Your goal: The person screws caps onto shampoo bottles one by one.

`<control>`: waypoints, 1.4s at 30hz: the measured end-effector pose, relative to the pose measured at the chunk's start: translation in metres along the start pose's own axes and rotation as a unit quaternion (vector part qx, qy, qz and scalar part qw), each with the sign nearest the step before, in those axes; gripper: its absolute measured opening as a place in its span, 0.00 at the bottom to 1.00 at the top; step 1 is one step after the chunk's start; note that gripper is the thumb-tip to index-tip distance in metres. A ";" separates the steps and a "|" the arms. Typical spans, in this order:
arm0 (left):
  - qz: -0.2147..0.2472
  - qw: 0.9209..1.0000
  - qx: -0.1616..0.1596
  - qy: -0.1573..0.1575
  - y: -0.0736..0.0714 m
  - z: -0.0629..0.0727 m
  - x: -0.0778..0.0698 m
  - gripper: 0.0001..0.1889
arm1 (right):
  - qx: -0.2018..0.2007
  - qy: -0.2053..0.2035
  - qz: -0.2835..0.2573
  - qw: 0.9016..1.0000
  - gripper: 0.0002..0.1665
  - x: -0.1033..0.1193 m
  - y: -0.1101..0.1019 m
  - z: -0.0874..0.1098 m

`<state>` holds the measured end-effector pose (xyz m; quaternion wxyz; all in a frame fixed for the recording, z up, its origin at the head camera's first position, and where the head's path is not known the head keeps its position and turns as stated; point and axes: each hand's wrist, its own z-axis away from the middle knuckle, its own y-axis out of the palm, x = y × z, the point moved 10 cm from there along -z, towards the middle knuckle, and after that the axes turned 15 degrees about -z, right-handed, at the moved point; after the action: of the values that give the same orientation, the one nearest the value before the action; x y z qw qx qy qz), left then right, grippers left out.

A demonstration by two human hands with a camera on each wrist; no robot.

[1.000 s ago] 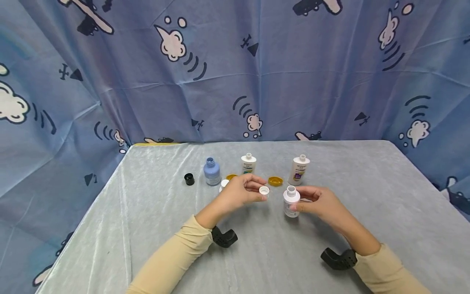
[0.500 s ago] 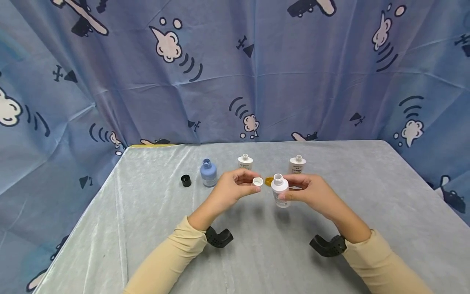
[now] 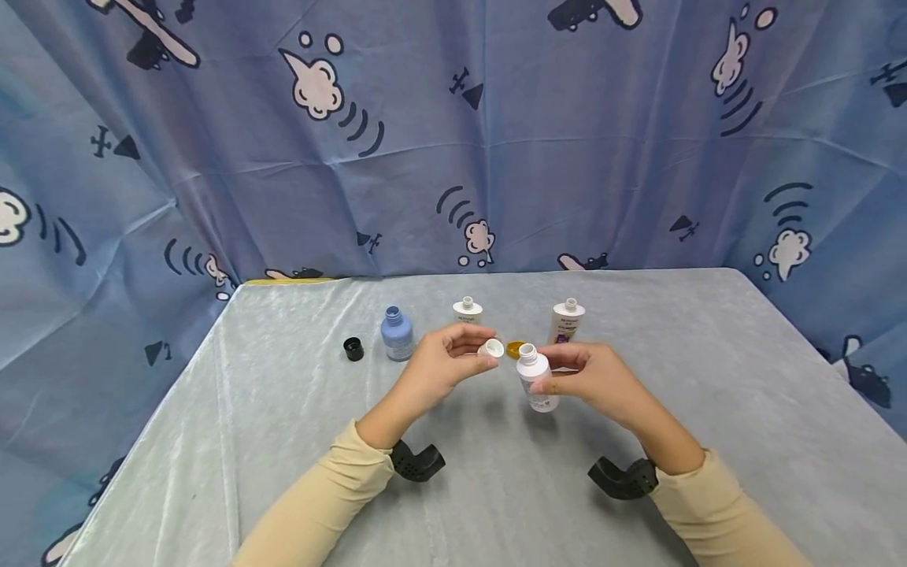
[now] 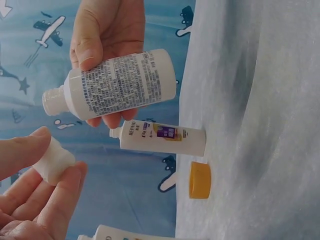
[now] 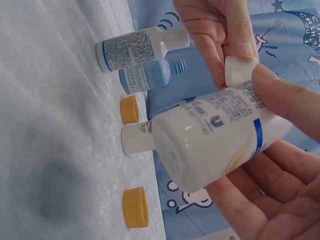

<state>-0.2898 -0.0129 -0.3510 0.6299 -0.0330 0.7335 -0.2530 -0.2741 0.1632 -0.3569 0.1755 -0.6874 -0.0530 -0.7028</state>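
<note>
In the head view my left hand (image 3: 441, 364) pinches a small white cap (image 3: 494, 347) between thumb and fingertips, its hollow side turned toward the bottle. My right hand (image 3: 595, 378) grips a white bottle (image 3: 536, 387) by its body, thumb in front and fingers behind. The bottle's threaded mouth is bare, and it leans a little toward the cap. A short gap separates cap and mouth. In the left wrist view the held bottle (image 4: 122, 82) shows a back label of dense small print, above the table. The right wrist view shows its base and a blue stripe.
Behind the hands stand two uncapped white bottles (image 3: 566, 321) (image 3: 468, 310) and an uncapped blue bottle (image 3: 398, 337). A black cap (image 3: 353, 349) lies left of the blue one. Yellow caps (image 5: 135, 207) (image 5: 129, 109) and a white-capped bottle (image 5: 131, 50) show in the right wrist view.
My right hand has brought the white bottle up and leftward, closer to the cap. The cap in my left hand has tipped toward the bottle's mouth. The head view has shifted slightly.
</note>
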 end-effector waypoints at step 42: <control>0.022 1.000 -0.017 0.004 -0.008 0.004 -0.008 0.15 | -0.019 -0.010 0.007 1.000 0.34 0.001 0.006 0.002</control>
<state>-0.2862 -0.0185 -0.3405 0.6320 -0.0265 0.7406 -0.2269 -0.2703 0.1584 -0.3563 0.1669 -0.6980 -0.0364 -0.6954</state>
